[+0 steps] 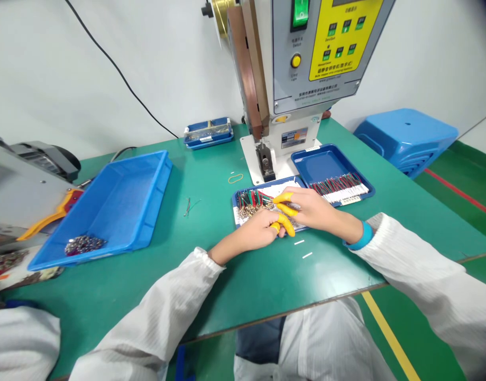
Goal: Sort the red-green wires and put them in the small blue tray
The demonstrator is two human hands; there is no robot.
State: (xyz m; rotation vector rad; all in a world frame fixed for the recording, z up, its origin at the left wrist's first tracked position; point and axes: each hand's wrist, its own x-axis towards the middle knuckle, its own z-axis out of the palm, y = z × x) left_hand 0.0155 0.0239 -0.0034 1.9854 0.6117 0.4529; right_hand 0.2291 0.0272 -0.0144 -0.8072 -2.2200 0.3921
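Note:
My left hand is closed over the near side of a blue tray, its thumb and finger in yellow finger cots. My right hand reaches across the same tray, with yellow-covered fingertips bent close together beside the left. Anything pinched in either hand is too small or hidden to name. In the tray lie red, green and black wires with brass-coloured terminals, and white pieces behind my fingers. Two short white tubes rest on the table near my hands.
A crimping machine stands behind the tray. To the right, another blue tray holds a row of wires with white tubes. A large blue bin and a second machine are at left; a blue stool stands beyond the table.

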